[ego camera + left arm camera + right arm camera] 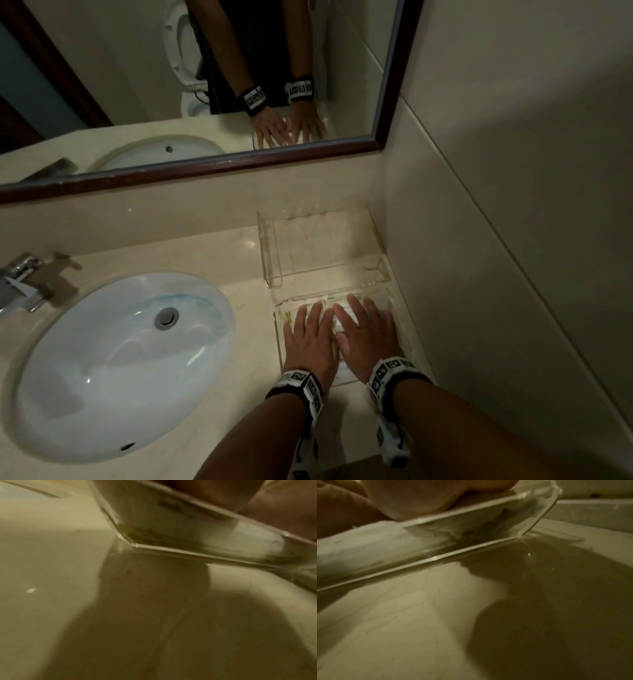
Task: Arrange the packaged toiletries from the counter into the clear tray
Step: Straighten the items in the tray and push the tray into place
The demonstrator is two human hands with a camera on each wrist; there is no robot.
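Over the clear acrylic tray (278,337) our left hand (310,339) and right hand (366,337) lie flat, fingers spread, on white packaged toiletries (334,323); pushing unevenly could skid it.

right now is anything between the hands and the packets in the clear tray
Nothing visible does. The left hand and right hand lie flat, fingers straight, directly on the white packets inside the clear tray.

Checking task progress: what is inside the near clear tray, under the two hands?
Pale white packets show between the fingers in the near clear tray. The left hand and right hand lie flat over them, so their number and arrangement are hidden.
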